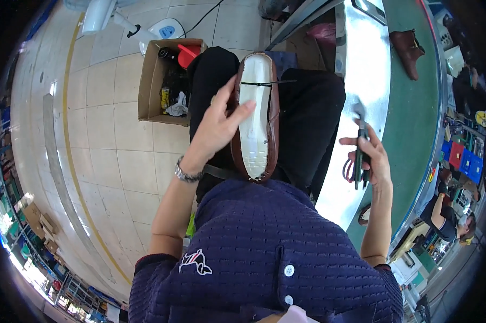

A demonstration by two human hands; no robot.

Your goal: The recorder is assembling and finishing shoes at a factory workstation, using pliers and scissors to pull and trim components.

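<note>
A brown leather shoe (258, 134) lies bottom up between my thighs, its pale underside facing me. A thin black strip (261, 84) crosses that underside near the far end, with a loose tail to the right. My left hand (221, 121) grips the shoe's left side, its thumb over the pale underside and its fingers along the brown edge. Over the metal bench top, my right hand (373, 156) holds dark-handled pliers (359, 145), metal head pointing away; the head is slightly blurred. Beside them shows a red looped handle (348, 169), partly hidden by the hand.
A shiny metal bench strip (364, 70) runs along my right, with a green conveyor belt (407, 113) beyond it. On the belt stands a brown boot (407, 53). A cardboard box (147, 97) with assorted items sits on the tiled floor at my left.
</note>
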